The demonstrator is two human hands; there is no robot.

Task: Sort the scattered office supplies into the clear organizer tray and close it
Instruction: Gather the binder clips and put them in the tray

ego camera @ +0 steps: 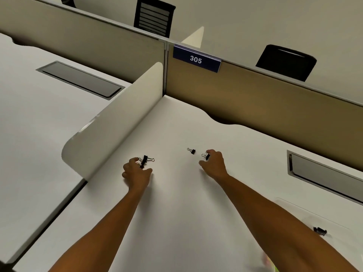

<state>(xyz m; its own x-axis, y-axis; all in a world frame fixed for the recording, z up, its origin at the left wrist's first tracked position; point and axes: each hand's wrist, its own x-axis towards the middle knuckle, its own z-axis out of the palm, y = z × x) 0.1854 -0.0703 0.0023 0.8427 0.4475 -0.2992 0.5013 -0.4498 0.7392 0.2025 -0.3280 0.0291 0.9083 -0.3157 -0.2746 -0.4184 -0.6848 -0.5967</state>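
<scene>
- Head view: both bare arms reach forward over the white table (pixel 176 213).
- The left hand (pixel 136 173) sits near the curved white side divider (pixel 110 126); its fingers (pixel 133 160) and thumb are curled round a black binder clip (pixel 145 160), whose silver wire handle sticks out to the right. Whether the clip is lifted or touching the table I cannot tell.
- The right hand (pixel 213 163) pinches a second binder clip (pixel 206 155) between its fingertips and thumb, the wire loops pointing left.
- A third, smaller binder clip (pixel 192 151) lies loose on the table, just left of the right hand and between the two hands.
- At the right edge, beside the right forearm, the clear organizer tray (pixel 294 211) shows only as a faint see-through outline; a dark clip-like item (pixel 320 231) lies in it, too blurred to name.
- Behind the table stands a tan partition (pixel 255 99) with a blue plate reading 305 (pixel 196 59).
- A grey cable hatch (pixel 324 173) is set into the table at right.
</scene>
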